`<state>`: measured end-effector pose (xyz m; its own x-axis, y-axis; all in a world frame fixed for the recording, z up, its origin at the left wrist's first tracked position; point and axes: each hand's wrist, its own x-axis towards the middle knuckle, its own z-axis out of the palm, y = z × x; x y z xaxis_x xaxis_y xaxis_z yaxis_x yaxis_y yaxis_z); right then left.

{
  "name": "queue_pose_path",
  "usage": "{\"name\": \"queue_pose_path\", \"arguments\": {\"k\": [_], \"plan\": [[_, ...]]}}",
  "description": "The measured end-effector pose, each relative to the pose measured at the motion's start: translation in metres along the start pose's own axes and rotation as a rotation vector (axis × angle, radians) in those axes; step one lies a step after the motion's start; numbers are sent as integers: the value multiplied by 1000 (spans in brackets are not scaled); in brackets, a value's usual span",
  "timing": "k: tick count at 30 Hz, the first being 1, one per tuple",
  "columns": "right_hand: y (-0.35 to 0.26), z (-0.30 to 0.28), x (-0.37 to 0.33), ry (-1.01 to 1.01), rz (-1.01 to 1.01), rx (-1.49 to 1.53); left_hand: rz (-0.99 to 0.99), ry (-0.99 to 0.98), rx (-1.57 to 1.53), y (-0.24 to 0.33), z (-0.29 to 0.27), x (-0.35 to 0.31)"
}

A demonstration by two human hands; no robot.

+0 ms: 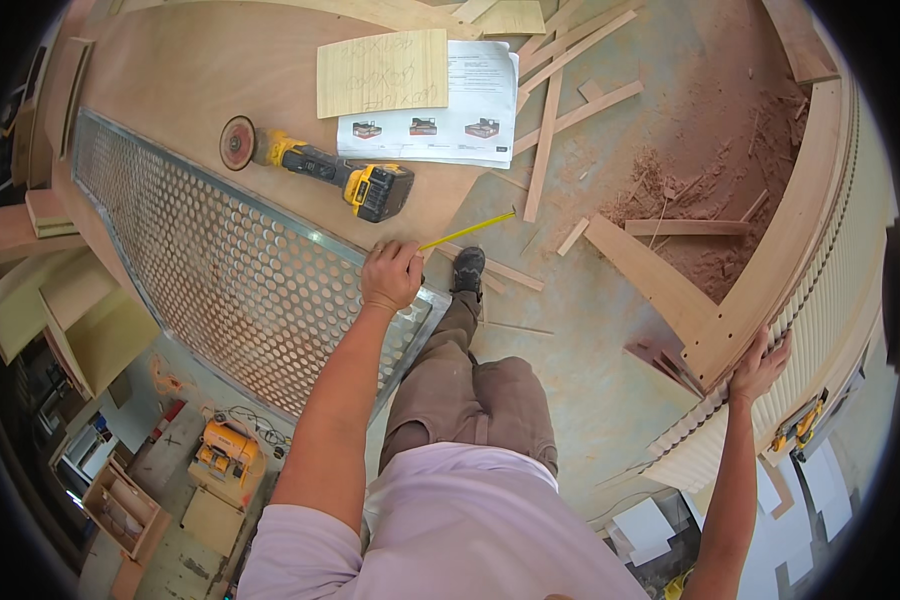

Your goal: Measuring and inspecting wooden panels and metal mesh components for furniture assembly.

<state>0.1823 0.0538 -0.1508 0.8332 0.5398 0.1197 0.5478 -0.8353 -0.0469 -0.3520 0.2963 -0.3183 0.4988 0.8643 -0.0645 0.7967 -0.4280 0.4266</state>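
My left hand (393,274) is closed around a tape measure, whose case is hidden in the palm. Its yellow blade (467,230) sticks out to the right over the floor. Just beneath that hand is the metal-framed edge of a perforated metal panel (240,270), which lies on a large wooden sheet. Over at the right, my right hand (760,368) grips the outer edge of a curved wooden frame (770,270), its fingers against the ribbed pale facing (820,290). Beyond my left hand lies a yellow and black cordless angle grinder (320,168) with a round disc.
Printed sheets (485,100) lie under a thin wooden board (382,73) with handwriting. Wood strips (542,150) and shavings (645,175) litter the floor. A yellow machine (226,448) with cables stands lower left. Yellow-handled tools (800,425) are beyond the ribbed facing.
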Motion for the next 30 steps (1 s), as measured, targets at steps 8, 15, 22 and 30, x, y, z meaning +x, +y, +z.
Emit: {"name": "queue_pose_path", "arguments": {"k": [8,15,22,30], "plan": [[-5,-2,-1,-9,-2,4,-3,-6,0,0,1,-1],[-4,-1,0,-6,14,2,-7,16,4,-1,3,-1],[-2,-1,0,3,10,-2,-9,-3,3,1,1,0],[-6,-2,0,-12,20,12,-4,6,-20,1,-2,1]]}}
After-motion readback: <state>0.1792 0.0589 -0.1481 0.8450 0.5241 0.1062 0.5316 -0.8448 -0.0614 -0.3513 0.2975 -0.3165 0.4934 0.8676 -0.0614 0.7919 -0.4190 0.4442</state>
